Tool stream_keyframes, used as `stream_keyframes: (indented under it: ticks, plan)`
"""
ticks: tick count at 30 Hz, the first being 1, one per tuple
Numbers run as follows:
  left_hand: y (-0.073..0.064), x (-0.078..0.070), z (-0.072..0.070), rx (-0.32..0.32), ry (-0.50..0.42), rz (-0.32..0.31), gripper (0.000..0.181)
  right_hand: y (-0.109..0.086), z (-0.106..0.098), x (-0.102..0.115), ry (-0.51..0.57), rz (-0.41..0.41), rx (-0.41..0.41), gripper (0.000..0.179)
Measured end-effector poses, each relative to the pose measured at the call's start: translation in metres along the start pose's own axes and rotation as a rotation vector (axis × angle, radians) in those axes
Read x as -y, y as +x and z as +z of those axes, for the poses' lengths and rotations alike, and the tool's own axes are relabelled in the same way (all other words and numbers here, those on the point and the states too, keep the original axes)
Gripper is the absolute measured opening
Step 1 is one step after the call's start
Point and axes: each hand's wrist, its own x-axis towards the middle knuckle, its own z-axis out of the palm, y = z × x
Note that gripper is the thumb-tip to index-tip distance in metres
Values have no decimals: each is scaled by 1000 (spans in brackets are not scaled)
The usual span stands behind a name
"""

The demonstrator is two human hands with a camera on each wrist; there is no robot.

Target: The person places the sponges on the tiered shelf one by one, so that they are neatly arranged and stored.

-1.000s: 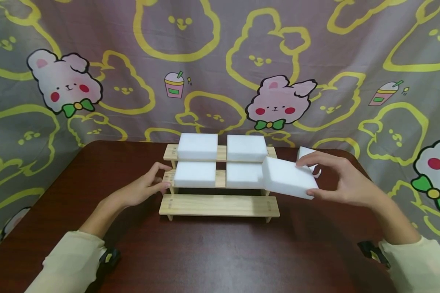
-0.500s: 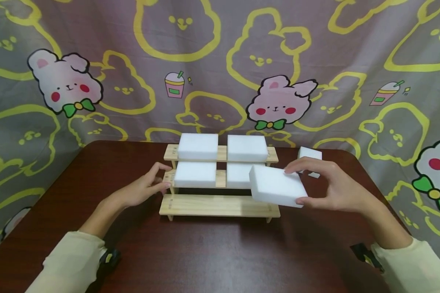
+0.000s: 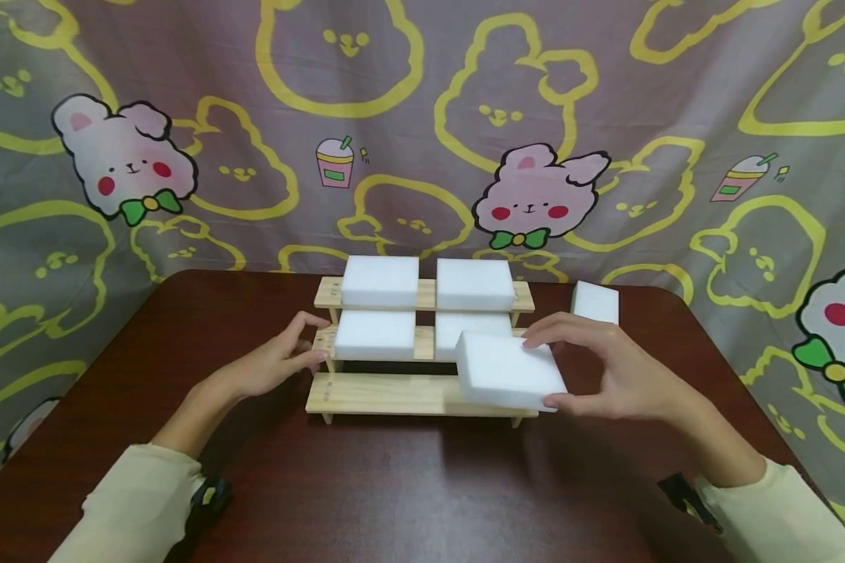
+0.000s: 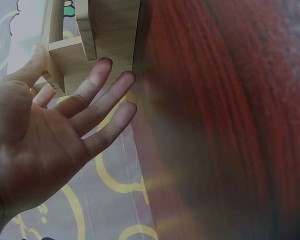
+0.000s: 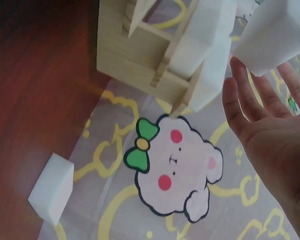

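Observation:
A white foam block [image 3: 510, 371] is pinched between thumb and fingers of my right hand [image 3: 630, 375]. It is tilted above the right part of the bottom step of the three-tier wooden display stand [image 3: 387, 396], apart from the board as far as I can tell. My left hand [image 3: 271, 361] holds the left end of the middle step; in the left wrist view the thumb and forefinger grip the board's end [image 4: 54, 75] and the other fingers are spread. Two foam blocks sit on the top step, and two more, including the left one [image 3: 375, 335], on the middle step.
Another white foam block [image 3: 597, 301] stands on the dark reddish wooden table [image 3: 394, 500], right of the stand and partly behind my right hand. A patterned curtain [image 3: 408, 102] hangs behind the table.
My right hand has carried the foam block left and down, from beside the middle step to above the bottom step. The left hand and the stand have stayed put.

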Motion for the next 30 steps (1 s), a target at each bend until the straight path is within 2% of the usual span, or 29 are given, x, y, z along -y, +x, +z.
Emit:
stream_keyframes:
  ticks: [8,30]
  plan:
    - [-1,1,0,3,7,6,48,5,14,3,-32,-53,-14,64]
    - [0,2,0,1,15,-10,49,19,49,15,28,-75,-7,50]
